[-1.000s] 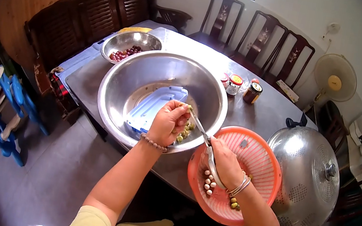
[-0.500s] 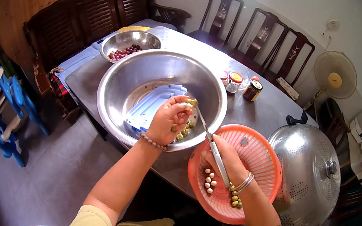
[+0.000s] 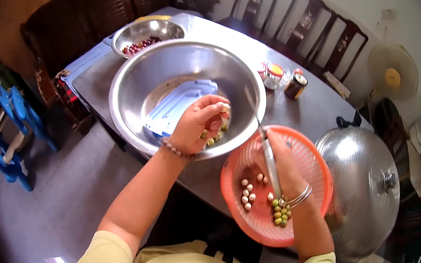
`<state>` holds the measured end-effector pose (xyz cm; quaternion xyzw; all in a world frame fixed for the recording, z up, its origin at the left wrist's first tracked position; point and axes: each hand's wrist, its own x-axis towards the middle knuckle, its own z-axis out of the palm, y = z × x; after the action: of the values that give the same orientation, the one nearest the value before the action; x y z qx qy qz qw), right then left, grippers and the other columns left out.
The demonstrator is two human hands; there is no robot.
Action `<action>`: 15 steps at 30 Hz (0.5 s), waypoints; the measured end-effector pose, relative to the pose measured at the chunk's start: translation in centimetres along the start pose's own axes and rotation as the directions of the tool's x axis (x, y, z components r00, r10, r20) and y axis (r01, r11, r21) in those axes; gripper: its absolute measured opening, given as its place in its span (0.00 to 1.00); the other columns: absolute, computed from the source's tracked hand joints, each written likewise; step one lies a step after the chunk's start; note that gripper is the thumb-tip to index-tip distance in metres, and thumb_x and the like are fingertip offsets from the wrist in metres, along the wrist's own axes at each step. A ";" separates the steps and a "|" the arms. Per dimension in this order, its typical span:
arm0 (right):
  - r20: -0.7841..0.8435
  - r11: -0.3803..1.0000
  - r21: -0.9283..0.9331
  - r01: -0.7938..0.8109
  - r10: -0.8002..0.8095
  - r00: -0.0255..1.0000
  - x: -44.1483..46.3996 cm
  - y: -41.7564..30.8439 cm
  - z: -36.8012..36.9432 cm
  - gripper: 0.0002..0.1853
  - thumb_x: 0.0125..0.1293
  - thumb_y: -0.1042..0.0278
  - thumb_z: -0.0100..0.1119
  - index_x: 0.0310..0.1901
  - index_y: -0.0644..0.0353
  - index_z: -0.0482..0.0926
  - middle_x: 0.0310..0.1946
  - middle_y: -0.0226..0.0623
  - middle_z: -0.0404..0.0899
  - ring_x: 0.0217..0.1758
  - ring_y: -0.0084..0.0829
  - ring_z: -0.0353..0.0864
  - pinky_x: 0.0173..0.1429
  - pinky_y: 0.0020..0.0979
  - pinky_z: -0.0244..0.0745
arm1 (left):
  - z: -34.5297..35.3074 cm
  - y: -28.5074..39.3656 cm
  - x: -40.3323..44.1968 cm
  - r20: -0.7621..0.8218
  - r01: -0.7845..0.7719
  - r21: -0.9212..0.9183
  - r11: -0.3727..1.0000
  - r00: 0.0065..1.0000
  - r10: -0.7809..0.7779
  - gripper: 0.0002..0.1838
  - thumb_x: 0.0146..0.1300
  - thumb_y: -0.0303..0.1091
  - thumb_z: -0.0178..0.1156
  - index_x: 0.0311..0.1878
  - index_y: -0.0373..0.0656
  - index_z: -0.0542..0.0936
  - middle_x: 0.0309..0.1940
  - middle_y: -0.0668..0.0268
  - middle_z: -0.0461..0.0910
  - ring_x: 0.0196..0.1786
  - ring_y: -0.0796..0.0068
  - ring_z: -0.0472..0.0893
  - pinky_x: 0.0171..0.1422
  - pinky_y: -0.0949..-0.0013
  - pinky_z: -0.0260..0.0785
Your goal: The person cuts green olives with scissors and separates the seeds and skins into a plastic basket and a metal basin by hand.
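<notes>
My left hand (image 3: 201, 121) is over the large steel basin (image 3: 140, 68), its fingers pinching a small pale round fruit (image 3: 224, 108). My right hand (image 3: 283, 158) grips a knife (image 3: 272, 170) by its metal handle, above the red plastic colander (image 3: 224, 204). The thin blade points up and away, apart from the fruit. Inside the colander lie several white peeled pieces (image 3: 248, 194) and, by my right wrist, several green-yellow round fruits (image 3: 281, 214). A light-blue ridged plastic tray (image 3: 172, 108) lies in the basin. Green peels (image 3: 213, 141) show beside my left hand, which partly hides them.
A smaller steel bowl (image 3: 119, 39) with red grapes (image 3: 141, 46) stands behind the basin. Lidded jars (image 3: 296, 85) are at the table's back. A large perforated steel colander (image 3: 355, 191) rests upside down at right. Chairs, a bench and a fan (image 3: 393, 77) surround the table (image 3: 197, 177).
The knife has moved away from the fruit in my left hand, with my right hand shifting right and back. More white and green pieces show in the colander. The view has tilted down.
</notes>
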<state>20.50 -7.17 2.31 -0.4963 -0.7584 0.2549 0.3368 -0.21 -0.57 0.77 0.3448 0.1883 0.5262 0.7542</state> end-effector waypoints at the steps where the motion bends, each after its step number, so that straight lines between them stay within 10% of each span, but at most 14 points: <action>1: -0.042 0.993 0.113 -0.014 0.019 0.999 0.0 0.4 -0.1 0.14 0.56 0.72 0.53 0.43 0.68 0.67 0.28 0.42 0.67 0.31 0.37 0.69 0.40 0.32 0.68 | 0.4 -0.2 -0.2 0.060 0.040 0.110 0.993 0.997 -0.047 0.06 0.61 0.28 0.53 0.41 0.41 0.74 0.26 0.69 0.74 0.19 0.88 0.64 0.17 0.85 0.51; 3: -0.054 0.940 0.288 -0.185 0.209 0.977 -0.1 -1.4 -1.4 0.12 0.57 0.71 0.56 0.40 0.66 0.68 0.29 0.42 0.69 0.31 0.35 0.71 0.37 0.32 0.68 | 1.0 -0.4 -0.6 0.208 0.104 0.320 0.942 0.962 -0.177 0.05 0.60 0.26 0.55 0.40 0.39 0.74 0.25 0.73 0.73 0.18 0.91 0.62 0.17 0.86 0.50; 6: -0.223 0.999 0.043 0.014 -0.004 0.975 -0.3 -2.0 -2.2 0.11 0.57 0.70 0.56 0.38 0.66 0.68 0.30 0.43 0.70 0.29 0.34 0.73 0.33 0.31 0.69 | 1.6 -0.9 -0.8 0.277 0.119 0.479 0.870 0.920 -0.278 0.07 0.60 0.24 0.55 0.42 0.38 0.75 0.26 0.74 0.73 0.17 0.94 0.60 0.18 0.86 0.49; 12: -0.202 0.986 0.164 -0.039 0.072 0.977 -0.7 -1.6 -2.1 0.11 0.57 0.71 0.56 0.39 0.66 0.68 0.28 0.41 0.71 0.29 0.32 0.74 0.33 0.30 0.69 | 0.8 -0.8 -0.1 0.256 0.183 0.393 0.901 0.919 -0.299 0.08 0.61 0.25 0.53 0.43 0.38 0.75 0.30 0.72 0.76 0.19 0.93 0.61 0.18 0.85 0.49; 15: -0.147 0.979 0.178 -0.098 0.125 0.981 -0.8 -2.4 -1.7 0.13 0.55 0.71 0.56 0.41 0.66 0.69 0.28 0.44 0.70 0.31 0.39 0.73 0.36 0.33 0.69 | 0.7 -0.4 0.2 0.006 0.152 0.234 0.960 0.987 -0.158 0.06 0.61 0.29 0.55 0.39 0.39 0.75 0.24 0.71 0.74 0.20 0.90 0.65 0.17 0.85 0.50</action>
<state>20.65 -8.69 4.92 -0.5265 -0.6756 0.2972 0.4220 0.61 -0.74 0.96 0.4213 0.2659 0.4356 0.7497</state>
